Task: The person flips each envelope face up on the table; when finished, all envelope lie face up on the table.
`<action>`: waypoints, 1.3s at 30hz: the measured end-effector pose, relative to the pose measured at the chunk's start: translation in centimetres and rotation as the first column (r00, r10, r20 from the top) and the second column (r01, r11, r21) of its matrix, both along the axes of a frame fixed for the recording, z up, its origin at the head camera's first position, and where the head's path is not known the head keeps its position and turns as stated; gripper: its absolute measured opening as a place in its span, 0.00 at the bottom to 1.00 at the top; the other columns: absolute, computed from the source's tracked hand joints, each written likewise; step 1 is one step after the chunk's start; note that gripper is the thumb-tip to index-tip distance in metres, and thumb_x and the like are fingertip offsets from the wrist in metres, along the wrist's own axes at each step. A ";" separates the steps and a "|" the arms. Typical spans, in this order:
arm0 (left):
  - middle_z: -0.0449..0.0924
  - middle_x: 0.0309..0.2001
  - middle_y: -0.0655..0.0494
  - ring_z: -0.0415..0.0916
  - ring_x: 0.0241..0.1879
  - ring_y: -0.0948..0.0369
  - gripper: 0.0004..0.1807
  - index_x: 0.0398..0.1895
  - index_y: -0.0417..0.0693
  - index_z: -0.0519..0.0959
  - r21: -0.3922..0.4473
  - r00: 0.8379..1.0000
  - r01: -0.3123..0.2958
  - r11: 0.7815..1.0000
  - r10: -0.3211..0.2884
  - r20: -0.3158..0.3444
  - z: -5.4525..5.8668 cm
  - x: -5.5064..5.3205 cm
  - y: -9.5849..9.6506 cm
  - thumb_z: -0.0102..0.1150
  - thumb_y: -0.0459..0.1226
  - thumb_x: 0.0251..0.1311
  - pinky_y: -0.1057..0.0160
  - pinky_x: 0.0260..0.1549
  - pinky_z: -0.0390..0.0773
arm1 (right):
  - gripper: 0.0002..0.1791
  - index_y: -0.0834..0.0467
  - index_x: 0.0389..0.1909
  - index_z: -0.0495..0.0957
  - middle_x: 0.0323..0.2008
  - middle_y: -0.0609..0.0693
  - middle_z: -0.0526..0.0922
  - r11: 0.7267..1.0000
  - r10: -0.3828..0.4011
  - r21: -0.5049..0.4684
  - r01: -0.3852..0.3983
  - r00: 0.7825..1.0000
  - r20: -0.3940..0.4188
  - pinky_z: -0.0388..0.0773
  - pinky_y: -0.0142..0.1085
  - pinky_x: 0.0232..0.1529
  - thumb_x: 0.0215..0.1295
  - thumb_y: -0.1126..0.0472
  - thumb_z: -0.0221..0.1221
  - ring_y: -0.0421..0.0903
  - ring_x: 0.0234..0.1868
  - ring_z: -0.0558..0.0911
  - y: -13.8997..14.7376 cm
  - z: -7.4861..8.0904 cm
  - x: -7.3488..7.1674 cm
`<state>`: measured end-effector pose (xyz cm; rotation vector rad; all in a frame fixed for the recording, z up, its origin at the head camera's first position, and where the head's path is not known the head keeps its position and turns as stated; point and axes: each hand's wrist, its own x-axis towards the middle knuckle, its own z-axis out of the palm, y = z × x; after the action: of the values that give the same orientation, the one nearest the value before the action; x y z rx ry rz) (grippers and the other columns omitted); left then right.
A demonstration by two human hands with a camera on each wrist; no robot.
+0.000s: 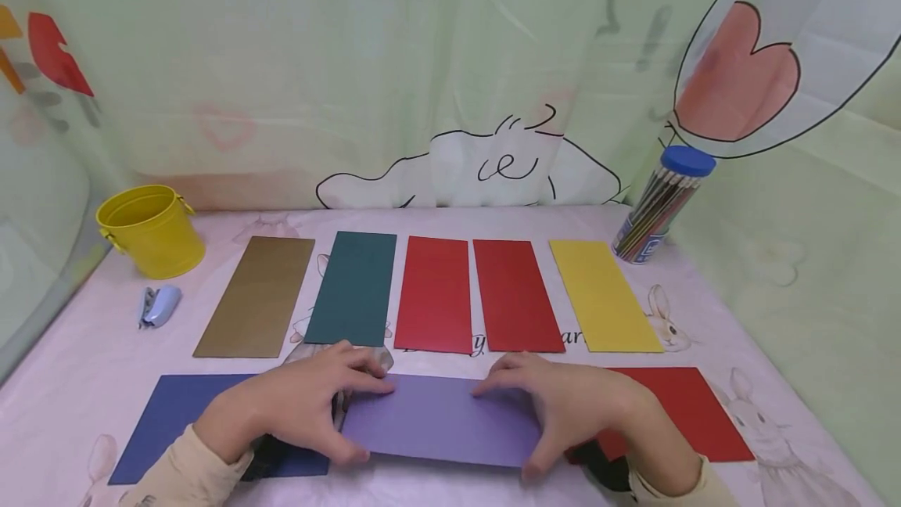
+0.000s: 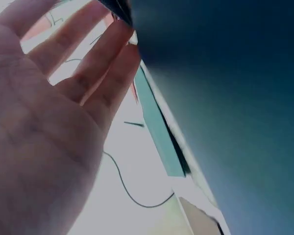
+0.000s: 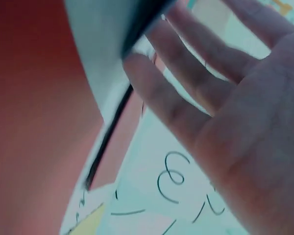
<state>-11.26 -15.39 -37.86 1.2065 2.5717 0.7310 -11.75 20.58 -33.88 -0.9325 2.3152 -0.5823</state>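
Note:
A purple paper sheet lies crosswise between the two hands in the head view, its near edge slightly raised. My left hand grips its left end, thumb at the near edge and fingers at the far edge. On the other end, my right hand holds it the same way. Under the left wrist is a blue sheet, which fills the right of the left wrist view. A red sheet lies beneath the right forearm. Both palms show in the wrist views, where the fingertips are partly hidden.
Behind the hands stands a row of flat sheets: brown, dark green, two red and yellow. A yellow bucket and a small light-blue stapler are at left. A pencil jar is at back right.

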 end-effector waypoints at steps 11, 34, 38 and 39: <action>0.82 0.29 0.74 0.80 0.33 0.71 0.21 0.64 0.55 0.78 0.353 0.996 -0.055 0.934 0.075 -0.041 0.6 -1.3 -0.6 0.63 0.42 0.69 0.62 0.31 0.80 | 0.18 0.52 0.55 0.83 0.46 0.43 0.85 0.932 -0.063 -0.356 0.072 0.997 0.038 0.82 0.36 0.42 0.64 0.64 0.65 0.45 0.42 0.84 1.5 1.7 -1.9; 0.80 0.40 0.55 0.78 0.24 0.63 0.33 0.64 0.53 0.76 0.338 0.942 -0.207 0.918 0.094 0.322 0.2 -1.2 -0.2 0.76 0.44 0.54 0.65 0.26 0.77 | 0.32 0.45 0.59 0.81 0.46 0.40 0.80 0.988 -0.083 -0.133 0.081 0.996 -0.009 0.80 0.39 0.44 0.53 0.68 0.74 0.48 0.48 0.76 0.7 1.3 -4.4; 0.75 0.37 0.58 0.77 0.23 0.65 0.37 0.63 0.55 0.76 0.296 0.953 -0.175 0.939 0.086 0.291 -0.1 -1.1 0.0 0.81 0.44 0.47 0.65 0.26 0.79 | 0.31 0.46 0.57 0.82 0.45 0.38 0.79 0.993 -0.072 -0.094 0.069 0.997 -0.031 0.80 0.37 0.45 0.50 0.68 0.76 0.46 0.48 0.77 0.2 0.8 -4.4; 0.74 0.39 0.58 0.77 0.23 0.66 0.37 0.63 0.55 0.76 0.286 0.957 -0.169 0.943 0.088 0.276 -0.2 -1.0 0.0 0.81 0.43 0.47 0.65 0.27 0.79 | 0.31 0.46 0.56 0.82 0.44 0.39 0.79 0.994 -0.069 -0.090 0.065 0.997 -0.033 0.80 0.37 0.44 0.50 0.68 0.76 0.46 0.47 0.77 0.1 0.7 -4.4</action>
<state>-12.29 -15.38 -38.09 0.9442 2.3944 1.2679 -16.15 20.69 -33.14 -0.9155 2.3773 -0.7065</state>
